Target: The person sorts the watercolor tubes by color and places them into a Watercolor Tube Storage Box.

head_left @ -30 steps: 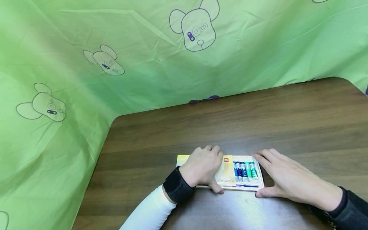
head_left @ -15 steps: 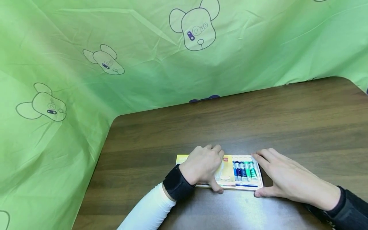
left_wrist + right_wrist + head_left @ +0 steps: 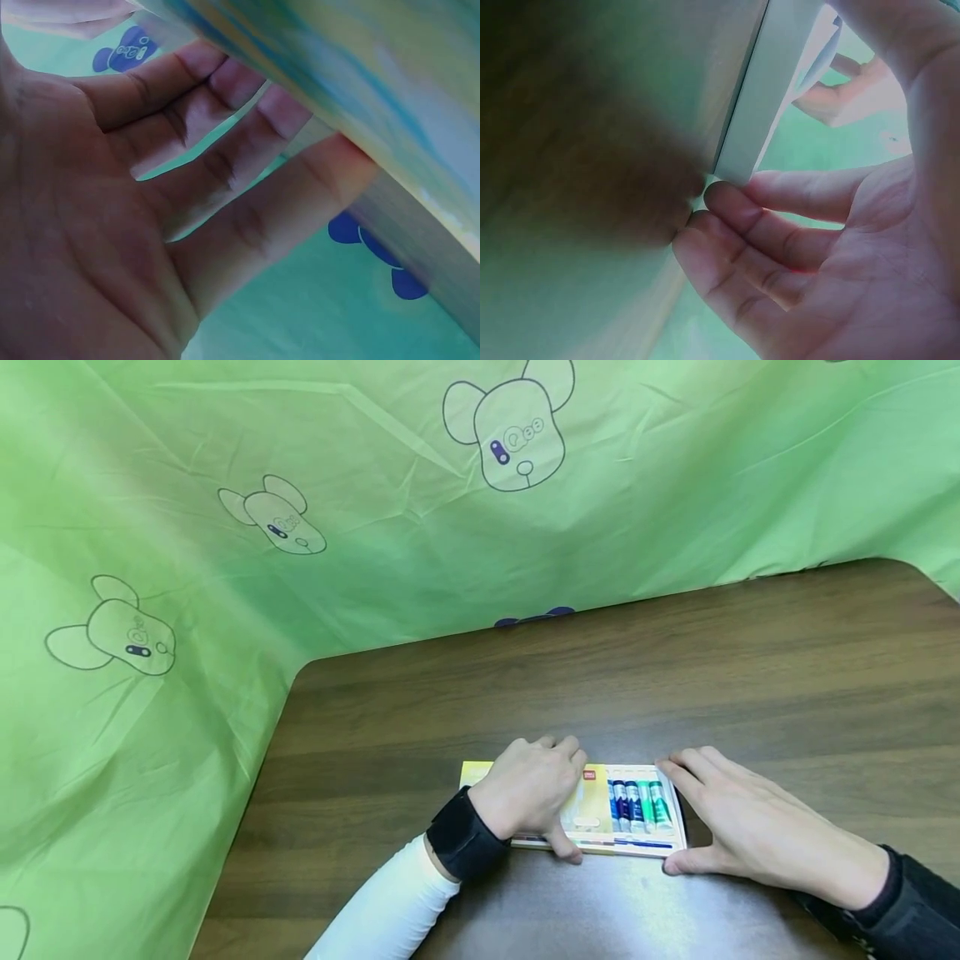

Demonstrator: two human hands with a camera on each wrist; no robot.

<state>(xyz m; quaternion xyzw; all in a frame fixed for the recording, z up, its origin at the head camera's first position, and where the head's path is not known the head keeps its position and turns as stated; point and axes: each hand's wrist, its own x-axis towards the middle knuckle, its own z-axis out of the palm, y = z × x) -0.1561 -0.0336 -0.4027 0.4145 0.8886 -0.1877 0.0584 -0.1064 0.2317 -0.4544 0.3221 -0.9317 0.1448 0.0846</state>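
Note:
A flat box of paint tubes [image 3: 596, 802] lies on the table in the head view, yellow on its left part. Blue and green tubes [image 3: 637, 806] show at its right. My left hand [image 3: 532, 789] spans the box from above, thumb at the near edge, fingers over the far edge, and hides much of its left half. My right hand [image 3: 757, 835] holds the right end between the thumb at the near corner and the fingers at the far corner. In the right wrist view, curled fingertips touch the box's white side [image 3: 761, 97]. In the left wrist view, fingers meet the box's edge [image 3: 360, 82].
The brown wooden table [image 3: 600, 685] stretches behind and to both sides of the box. A green cloth [image 3: 375, 527] with cartoon animal heads hangs along the table's back and left edges.

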